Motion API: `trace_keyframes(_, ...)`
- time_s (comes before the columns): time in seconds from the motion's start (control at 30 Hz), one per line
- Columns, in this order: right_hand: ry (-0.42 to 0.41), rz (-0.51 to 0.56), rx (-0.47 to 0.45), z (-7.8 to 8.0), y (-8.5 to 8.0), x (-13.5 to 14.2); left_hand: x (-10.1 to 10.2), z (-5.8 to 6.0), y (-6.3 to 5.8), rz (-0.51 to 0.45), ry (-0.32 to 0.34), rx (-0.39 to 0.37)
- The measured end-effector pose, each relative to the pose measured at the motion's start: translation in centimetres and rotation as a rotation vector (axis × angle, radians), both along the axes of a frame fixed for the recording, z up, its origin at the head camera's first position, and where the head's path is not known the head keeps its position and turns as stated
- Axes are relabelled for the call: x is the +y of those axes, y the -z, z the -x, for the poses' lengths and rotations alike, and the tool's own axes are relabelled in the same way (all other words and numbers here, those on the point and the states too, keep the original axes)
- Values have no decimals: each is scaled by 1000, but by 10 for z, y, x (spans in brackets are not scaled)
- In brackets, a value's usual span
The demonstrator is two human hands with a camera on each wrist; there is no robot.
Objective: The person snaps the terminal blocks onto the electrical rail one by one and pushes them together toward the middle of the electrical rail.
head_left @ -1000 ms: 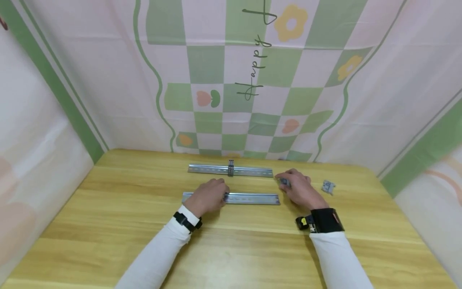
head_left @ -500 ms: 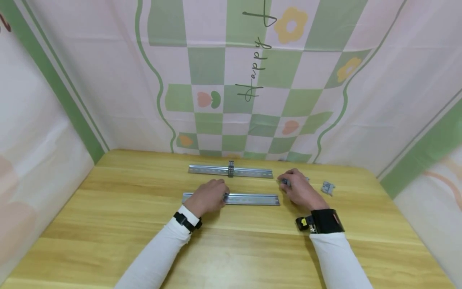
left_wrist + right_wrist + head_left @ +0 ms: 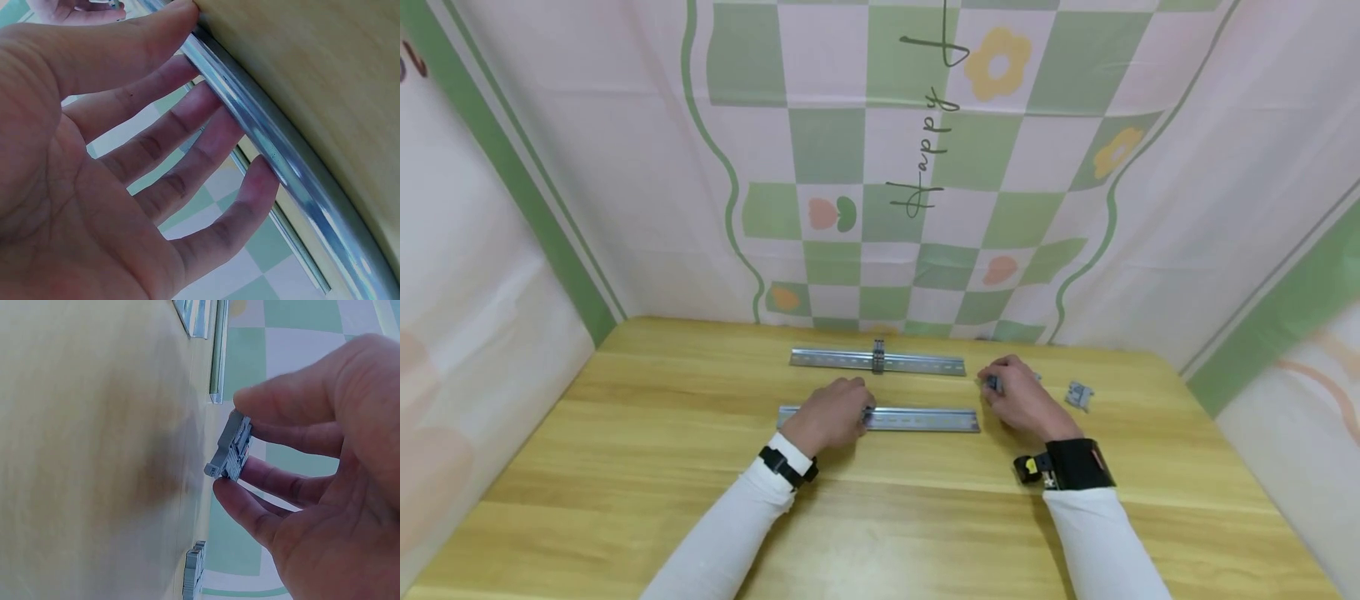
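In the head view, my left hand lies over the left half of the nearer metal DIN rail. The left wrist view shows thumb and fingertips pinching the edges of that rail; the palm hides part of it in the head view. To the right of the rails, my right hand holds a small grey DIN-rail terminal block just over the table, between thumb and fingertips. Farther back lies a second DIN rail, with a narrow stack of terminal blocks across its middle.
A loose grey terminal block lies on the wooden table to the right of my right hand. Another grey piece peeks out from behind that hand. A patterned cloth hangs along the table's back edge.
My right hand's fingers have drawn in around the terminal block, and the hand has shifted slightly right. My left hand stays on the nearer rail. The head view has tilted slightly up.
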State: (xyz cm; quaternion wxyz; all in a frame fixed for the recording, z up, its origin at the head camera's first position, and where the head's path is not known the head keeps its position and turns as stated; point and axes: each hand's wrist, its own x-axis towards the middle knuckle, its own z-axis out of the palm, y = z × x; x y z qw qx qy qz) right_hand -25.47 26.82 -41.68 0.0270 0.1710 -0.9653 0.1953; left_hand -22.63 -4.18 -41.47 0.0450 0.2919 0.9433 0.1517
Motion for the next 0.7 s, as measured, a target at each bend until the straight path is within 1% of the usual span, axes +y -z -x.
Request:
trace_keyframes(0.23, 6, -1, 9, -1, 0, 0, 0, -1, 0, -8, 4, 2)
trace_keyframes(0.43, 26, 51, 3, -1, -1, -2, 0, 0, 0, -6, 10, 11)
trace_keyframes(0.7, 3, 104, -17, -3, -7, -3, 0, 0, 0, 10, 14, 6)
